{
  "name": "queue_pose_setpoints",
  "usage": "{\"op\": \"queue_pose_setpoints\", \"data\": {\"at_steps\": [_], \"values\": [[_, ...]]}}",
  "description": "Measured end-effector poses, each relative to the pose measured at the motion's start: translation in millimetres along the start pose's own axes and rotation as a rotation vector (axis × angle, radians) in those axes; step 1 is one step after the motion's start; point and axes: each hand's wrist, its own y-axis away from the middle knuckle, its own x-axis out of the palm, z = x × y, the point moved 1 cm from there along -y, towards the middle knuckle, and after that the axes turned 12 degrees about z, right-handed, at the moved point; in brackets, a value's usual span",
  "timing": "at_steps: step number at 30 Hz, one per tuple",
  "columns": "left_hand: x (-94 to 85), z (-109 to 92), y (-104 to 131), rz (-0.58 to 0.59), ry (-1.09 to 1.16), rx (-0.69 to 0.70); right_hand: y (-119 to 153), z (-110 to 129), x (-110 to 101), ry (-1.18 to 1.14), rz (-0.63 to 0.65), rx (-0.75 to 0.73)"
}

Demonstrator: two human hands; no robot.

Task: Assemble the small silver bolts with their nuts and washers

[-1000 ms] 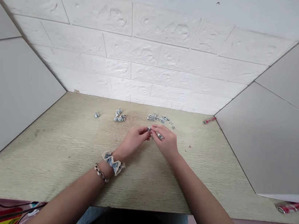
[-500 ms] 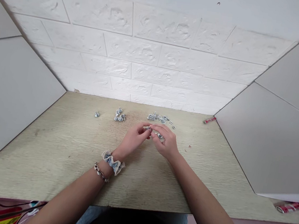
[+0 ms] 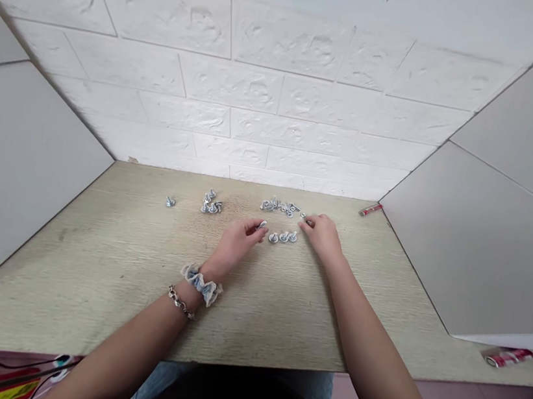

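Observation:
My left hand (image 3: 236, 240) rests on the wooden table (image 3: 106, 257) and pinches a small metal screw (image 3: 262, 224) at its fingertips. A row of small metal screws (image 3: 283, 236) lies on the table between my hands. My right hand (image 3: 323, 234) has its fingertips on a tiny metal piece (image 3: 308, 221) at the edge of a scattered pile of metal parts (image 3: 281, 207). Whether it grips that piece I cannot tell. A scrunchie and a chain bracelet sit on my left wrist.
A second cluster of metal parts (image 3: 211, 204) and a lone one (image 3: 170, 201) lie at the back left. A red pen-like item (image 3: 371, 208) lies by the right wall panel. White panels flank the table; a brick-pattern wall stands behind.
My hands were together working one small part. Now they are apart: the right hand has moved right and back to the pile, and a few screws lie on the table between them.

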Motion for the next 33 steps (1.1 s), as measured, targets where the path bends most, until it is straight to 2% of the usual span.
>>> {"op": "queue_pose_setpoints", "data": {"at_steps": [6, 9, 14, 16, 18, 22, 26, 33], "values": [[-1.1, -4.4, 0.2, -0.014, -0.132, 0.005, -2.1, 1.2, -1.3, 0.083, 0.021, -0.029], [-1.5, -4.6, -0.6, -0.04, -0.199, -0.009, 1.4, 7.1, -7.3, -0.003, -0.052, -0.119], [-3.4, -0.8, -2.9, -0.081, -0.254, 0.013, 23.1, 48.9, -11.2, -0.472, -0.305, -0.433], [-3.8, 0.6, -3.3, -0.079, -0.274, 0.049, 32.6, 67.8, -6.4, -0.536, -0.275, -0.56], [-3.9, 1.2, -3.1, -0.067, -0.294, 0.084, 38.7, 79.8, -0.4, -0.495, -0.242, -0.622], [-4.8, 0.3, -1.8, -0.065, -0.308, 0.118, 40.3, 82.1, 7.6, -0.426, -0.203, -0.647], [-7.1, -2.1, -0.2, -0.083, -0.332, 0.143, 40.4, 78.9, 9.9, -0.456, -0.178, -0.668], [-7.6, -5.5, 2.0, -0.083, -0.346, 0.169, 44.4, 82.8, 14.2, -0.71, -0.175, -0.644]]}}
